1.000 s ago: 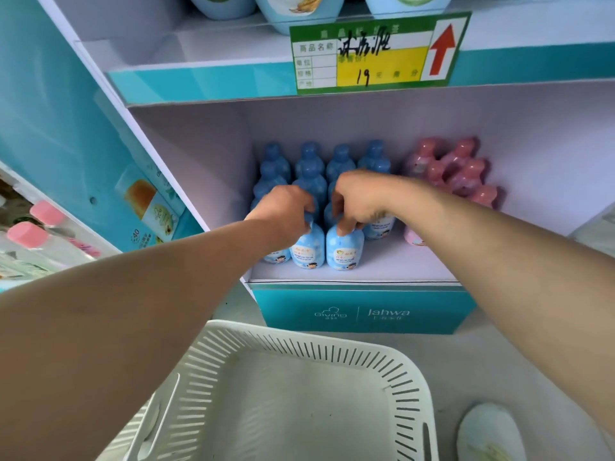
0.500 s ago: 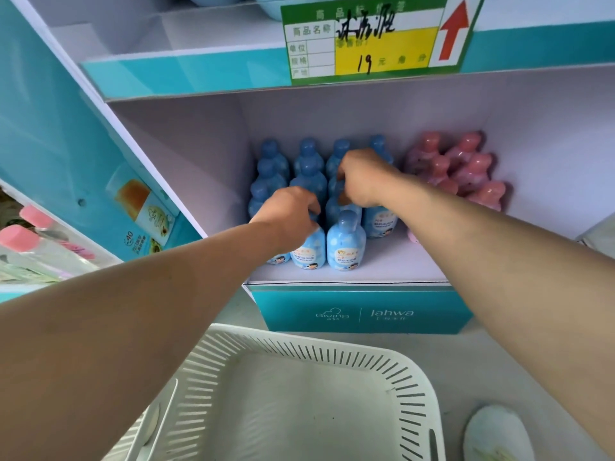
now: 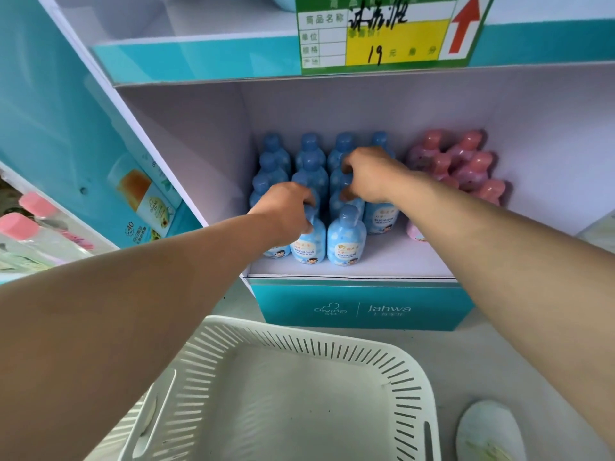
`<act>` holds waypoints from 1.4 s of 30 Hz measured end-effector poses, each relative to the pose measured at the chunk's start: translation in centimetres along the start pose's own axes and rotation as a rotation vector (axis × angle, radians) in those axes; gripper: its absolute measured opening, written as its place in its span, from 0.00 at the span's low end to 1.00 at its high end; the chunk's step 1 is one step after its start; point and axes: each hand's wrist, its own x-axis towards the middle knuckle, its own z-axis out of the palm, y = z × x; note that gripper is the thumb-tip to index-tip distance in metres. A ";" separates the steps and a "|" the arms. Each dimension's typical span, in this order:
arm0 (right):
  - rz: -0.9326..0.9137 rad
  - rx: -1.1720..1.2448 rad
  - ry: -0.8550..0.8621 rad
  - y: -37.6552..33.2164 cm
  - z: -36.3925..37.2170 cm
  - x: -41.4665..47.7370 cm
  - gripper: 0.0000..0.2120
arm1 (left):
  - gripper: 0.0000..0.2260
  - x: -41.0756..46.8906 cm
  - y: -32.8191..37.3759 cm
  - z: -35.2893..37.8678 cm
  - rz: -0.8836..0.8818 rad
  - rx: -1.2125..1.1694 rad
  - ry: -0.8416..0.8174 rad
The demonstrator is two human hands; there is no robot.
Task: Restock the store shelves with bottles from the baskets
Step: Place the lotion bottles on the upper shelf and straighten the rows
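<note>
Several blue bottles (image 3: 346,237) stand in rows on the low white shelf (image 3: 399,261), with pink bottles (image 3: 472,168) to their right. My left hand (image 3: 286,211) grips the top of a front-row blue bottle (image 3: 309,244). My right hand (image 3: 369,174) is curled over the caps of blue bottles further back, its fingers hidden behind the knuckles. A white slotted basket (image 3: 416,377) sits on the floor below the shelf, with nothing inside it.
A teal shelf front (image 3: 359,307) runs under the bottles. A green and yellow price tag (image 3: 386,31) hangs on the shelf above. Pink-capped bottles (image 3: 23,221) lie at the far left. A pale shoe (image 3: 486,434) is at the bottom right.
My right hand has let go of the front blue bottle and moved deeper onto the back rows. My left hand stays on its front bottle. The camera has come closer.
</note>
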 end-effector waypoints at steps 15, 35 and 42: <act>-0.129 -0.140 -0.246 -2.2 -1.0 -3.1 0.16 | 0.10 0.5 0.6 -0.4 -0.026 0.135 0.026; 0.151 -0.028 0.145 4.4 -2.9 -1.1 0.13 | 0.13 1.4 3.4 -1.2 0.047 -0.060 0.175; 0.109 0.031 0.076 5.1 -1.5 -1.5 0.16 | 0.19 5.2 4.9 -0.4 0.033 -0.021 0.061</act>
